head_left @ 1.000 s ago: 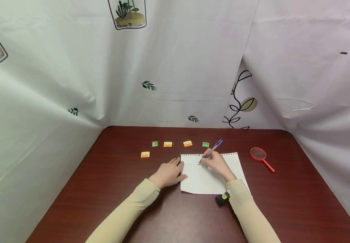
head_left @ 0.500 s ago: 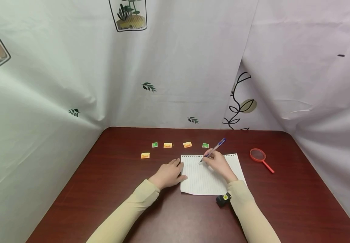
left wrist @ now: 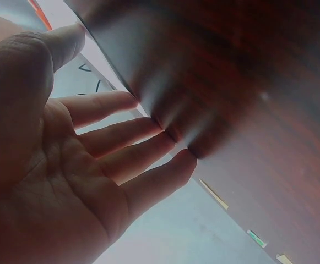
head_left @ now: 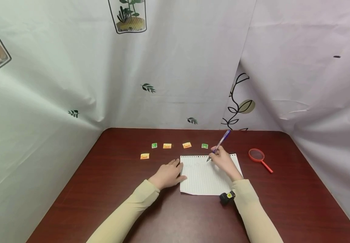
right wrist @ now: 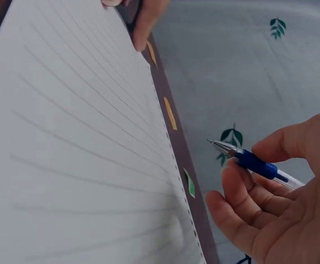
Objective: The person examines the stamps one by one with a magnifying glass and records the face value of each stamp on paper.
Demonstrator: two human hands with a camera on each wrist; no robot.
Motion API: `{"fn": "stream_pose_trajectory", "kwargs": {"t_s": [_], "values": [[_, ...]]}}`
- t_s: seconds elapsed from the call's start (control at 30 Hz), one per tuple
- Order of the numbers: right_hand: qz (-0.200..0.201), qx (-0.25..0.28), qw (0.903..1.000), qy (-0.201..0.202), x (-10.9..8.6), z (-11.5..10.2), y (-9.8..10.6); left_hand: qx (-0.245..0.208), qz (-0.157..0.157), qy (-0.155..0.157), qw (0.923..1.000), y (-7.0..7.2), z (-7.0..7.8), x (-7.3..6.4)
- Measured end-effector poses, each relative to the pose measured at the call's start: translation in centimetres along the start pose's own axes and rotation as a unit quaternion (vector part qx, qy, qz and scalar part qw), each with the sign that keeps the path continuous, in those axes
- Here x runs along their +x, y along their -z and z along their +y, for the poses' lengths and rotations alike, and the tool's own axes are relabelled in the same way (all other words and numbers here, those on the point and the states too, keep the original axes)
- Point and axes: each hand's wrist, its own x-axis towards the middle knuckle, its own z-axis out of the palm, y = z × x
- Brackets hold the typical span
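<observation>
A lined sheet of paper (head_left: 205, 179) with a row of punched holes along its far edge lies on the table. My right hand (head_left: 223, 162) pinches a pen (head_left: 222, 140) with a clear barrel and blue grip over the upper right of the sheet. In the right wrist view the pen's metal tip (right wrist: 221, 146) points toward the paper, thumb and fingers round the blue grip. My left hand (head_left: 167, 173) rests at the sheet's left edge, thumb and fingertips on it. From the left wrist view, the left fingers (left wrist: 154, 181) are extended and spread, fingertips down at the surface.
Beyond the sheet lie small orange stamp-like pieces (head_left: 167, 145) and two green ones (head_left: 204, 146). A red magnifying glass (head_left: 256, 155) is at the right. A black device (head_left: 225, 198) sits at the right wrist. A white patterned cloth (head_left: 175, 67) hangs behind the dark red table (head_left: 102, 202).
My right hand has moved rightward along the sheet's upper part with the pen, which now stands a little steeper. The left hand stays in place on the paper's edge.
</observation>
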Motion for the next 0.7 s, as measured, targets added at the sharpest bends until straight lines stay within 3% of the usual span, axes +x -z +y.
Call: {"fn": "stream_pose_trajectory", "kwargs": {"t_s": [0.33, 0.7], "values": [[-0.031, -0.036, 0.9987, 0.017, -1.1, 0.7, 3.3, 0.001, 0.001, -0.001, 1.0, 0.2, 0.1, 0.1], [-0.013, -0.045, 0.9989, 0.012, -2.2, 2.4, 6.4, 0.0, 0.008, -0.002, 1.0, 0.0, 0.1, -0.1]]}}
